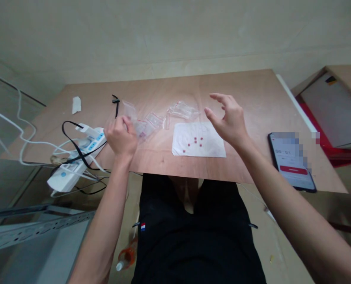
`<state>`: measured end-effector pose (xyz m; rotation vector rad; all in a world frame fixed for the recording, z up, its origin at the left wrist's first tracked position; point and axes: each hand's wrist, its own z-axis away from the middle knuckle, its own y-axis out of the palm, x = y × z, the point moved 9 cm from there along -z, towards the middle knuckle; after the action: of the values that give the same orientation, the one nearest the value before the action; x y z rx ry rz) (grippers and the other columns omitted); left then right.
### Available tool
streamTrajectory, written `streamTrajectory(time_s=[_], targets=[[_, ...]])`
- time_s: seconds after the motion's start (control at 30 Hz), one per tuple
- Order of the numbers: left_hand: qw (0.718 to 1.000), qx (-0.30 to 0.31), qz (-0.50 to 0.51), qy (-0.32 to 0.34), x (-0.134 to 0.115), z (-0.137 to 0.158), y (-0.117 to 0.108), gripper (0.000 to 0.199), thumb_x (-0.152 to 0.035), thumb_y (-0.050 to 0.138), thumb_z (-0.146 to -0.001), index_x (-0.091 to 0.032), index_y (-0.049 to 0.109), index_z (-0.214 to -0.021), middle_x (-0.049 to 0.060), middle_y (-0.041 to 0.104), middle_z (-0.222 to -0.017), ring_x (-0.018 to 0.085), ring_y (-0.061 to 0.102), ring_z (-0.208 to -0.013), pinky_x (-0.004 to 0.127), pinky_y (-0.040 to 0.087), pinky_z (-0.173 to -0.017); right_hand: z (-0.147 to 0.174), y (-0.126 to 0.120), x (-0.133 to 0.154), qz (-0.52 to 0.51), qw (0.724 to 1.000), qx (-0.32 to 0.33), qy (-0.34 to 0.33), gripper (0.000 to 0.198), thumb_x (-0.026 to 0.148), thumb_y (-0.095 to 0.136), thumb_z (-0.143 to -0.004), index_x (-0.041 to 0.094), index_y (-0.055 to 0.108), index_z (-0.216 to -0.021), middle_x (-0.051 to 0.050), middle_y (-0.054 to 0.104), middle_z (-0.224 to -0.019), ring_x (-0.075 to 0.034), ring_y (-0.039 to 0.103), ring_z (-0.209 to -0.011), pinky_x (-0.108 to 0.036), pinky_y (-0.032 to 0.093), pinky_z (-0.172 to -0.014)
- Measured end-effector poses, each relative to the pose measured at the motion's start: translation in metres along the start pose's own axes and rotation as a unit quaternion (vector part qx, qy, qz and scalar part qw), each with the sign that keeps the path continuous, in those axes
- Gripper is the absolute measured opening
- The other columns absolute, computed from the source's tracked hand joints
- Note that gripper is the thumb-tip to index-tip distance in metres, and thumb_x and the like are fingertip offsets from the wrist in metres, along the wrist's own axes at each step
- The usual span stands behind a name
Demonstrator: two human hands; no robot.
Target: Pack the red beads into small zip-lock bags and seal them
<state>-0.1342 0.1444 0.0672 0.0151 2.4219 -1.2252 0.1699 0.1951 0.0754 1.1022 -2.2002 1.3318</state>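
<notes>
My left hand point(121, 136) is closed above the table's left half. A clear plastic bag point(129, 109) sticks out beyond its fingers and seems gripped in them; the fingertips are partly hidden. My right hand point(228, 118) hovers over the right edge of a white paper sheet point(181, 136), thumb and fingers apart, nothing between them. Several small reddish pieces point(195, 139) lie scattered on that sheet. Between my hands, behind the paper, is a clear zip bag point(183, 110) with a red line. More such bags point(150, 124) are heaped just right of my left hand.
A white power strip point(64, 177) with tangled cables hangs at the table's left edge. A phone point(292, 161) showing a timer lies at the right. Farther back are a black cable tie-like strip point(116, 104) and a white scrap point(76, 105). An orange-tinted bottle point(127, 257) is on the floor.
</notes>
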Motion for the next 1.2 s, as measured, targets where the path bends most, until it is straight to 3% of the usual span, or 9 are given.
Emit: streamTrajectory(time_s=[0.1, 0.23, 0.3, 0.4, 0.5, 0.63, 0.7, 0.87, 1.2], targets=[[0.970, -0.025, 0.239, 0.038, -0.040, 0.027, -0.032, 0.029, -0.035, 0.042, -0.098, -0.019, 0.066, -0.091, 0.007, 0.072, -0.090, 0.018, 0.066, -0.083, 0.033, 0.049, -0.082, 0.030, -0.008, 0.017, -0.152, 0.985, 0.006, 0.082, 0.034, 0.041, 0.057, -0.089, 0.018, 0.069, -0.111, -0.012, 0.070, -0.116, -0.024, 0.065, -0.108, -0.044, 0.053, -0.094], [0.868, 0.219, 0.445, 0.025, -0.099, 0.089, -0.009, 0.027, -0.039, 0.050, -0.095, -0.021, 0.068, -0.083, 0.002, 0.070, -0.080, 0.014, 0.064, -0.075, 0.025, 0.049, -0.074, 0.078, 0.018, 0.042, -0.378, 0.902, 0.101, 0.181, 0.037, 0.046, 0.071, -0.078, 0.023, 0.073, -0.107, -0.007, 0.075, -0.108, -0.021, 0.071, -0.096, -0.037, 0.060, -0.082], [0.842, 0.267, 0.469, -0.020, -0.108, 0.118, 0.005, 0.027, -0.038, 0.049, -0.095, -0.022, 0.068, -0.085, 0.002, 0.069, -0.082, 0.015, 0.064, -0.074, 0.025, 0.048, -0.073, 0.102, 0.013, 0.037, -0.401, 0.888, 0.044, 0.222, 0.022, 0.040, 0.076, -0.075, 0.025, 0.076, -0.092, -0.003, 0.078, -0.091, -0.020, 0.074, -0.083, -0.036, 0.062, -0.076], [0.855, 0.223, 0.456, -0.103, -0.100, 0.144, 0.012, 0.015, -0.035, 0.059, -0.090, -0.023, 0.067, -0.093, 0.004, 0.069, -0.093, 0.017, 0.064, -0.084, 0.028, 0.048, -0.080, 0.137, -0.015, 0.021, -0.316, 0.909, -0.082, 0.259, 0.008, 0.031, 0.077, -0.075, 0.029, 0.078, -0.083, 0.000, 0.077, -0.078, -0.021, 0.073, -0.068, -0.037, 0.063, -0.065], [0.876, 0.143, 0.433, -0.156, -0.094, 0.159, -0.001, 0.012, -0.033, 0.068, -0.084, -0.024, 0.065, -0.091, 0.003, 0.066, -0.091, 0.017, 0.060, -0.082, 0.028, 0.047, -0.078, 0.154, -0.044, 0.030, -0.182, 0.960, -0.109, 0.184, 0.021, 0.022, 0.073, -0.079, 0.037, 0.077, -0.093, 0.001, 0.078, -0.086, -0.023, 0.073, -0.071, -0.041, 0.063, -0.066], [0.775, 0.299, 0.524, -0.189, -0.124, 0.177, 0.007, 0.013, -0.035, 0.066, -0.085, -0.022, 0.066, -0.083, 0.001, 0.069, -0.080, 0.014, 0.064, -0.072, 0.025, 0.051, -0.069, 0.156, -0.057, 0.065, -0.077, 0.995, -0.060, 0.019, 0.053, 0.009, 0.068, -0.079, 0.046, 0.068, -0.117, 0.002, 0.077, -0.098, -0.024, 0.073, -0.081, -0.043, 0.062, -0.074], [0.735, 0.329, 0.550, -0.223, -0.129, 0.178, 0.011, 0.012, -0.032, 0.066, -0.084, -0.020, 0.068, -0.082, 0.002, 0.072, -0.079, 0.014, 0.067, -0.071, 0.024, 0.053, -0.069, 0.154, -0.055, 0.072, -0.053, 0.998, -0.036, -0.012, 0.060, 0.008, 0.068, -0.079, 0.046, 0.063, -0.125, 0.001, 0.075, -0.106, -0.025, 0.073, -0.085, -0.044, 0.062, -0.077], [0.698, 0.351, 0.579, -0.234, -0.130, 0.159, 0.023, 0.013, -0.030, 0.070, -0.080, -0.017, 0.072, -0.081, 0.003, 0.075, -0.079, 0.014, 0.069, -0.072, 0.024, 0.055, -0.071, 0.142, -0.045, 0.067, -0.096, 0.995, 0.008, 0.022, 0.047, 0.017, 0.066, -0.083, 0.038, 0.065, -0.125, -0.001, 0.072, -0.115, -0.025, 0.073, -0.094, -0.043, 0.062, -0.081], [0.712, 0.381, 0.587, -0.050, -0.161, 0.119, 0.009, 0.014, -0.028, 0.074, -0.079, -0.015, 0.071, -0.075, 0.004, 0.073, -0.079, 0.014, 0.068, -0.076, 0.024, 0.055, -0.075, 0.122, -0.047, 0.037, -0.254, 0.945, -0.010, 0.206, 0.010, 0.028, 0.077, -0.077, 0.025, 0.079, -0.087, -0.001, 0.078, -0.088, -0.020, 0.075, -0.076, -0.033, 0.064, -0.073]])
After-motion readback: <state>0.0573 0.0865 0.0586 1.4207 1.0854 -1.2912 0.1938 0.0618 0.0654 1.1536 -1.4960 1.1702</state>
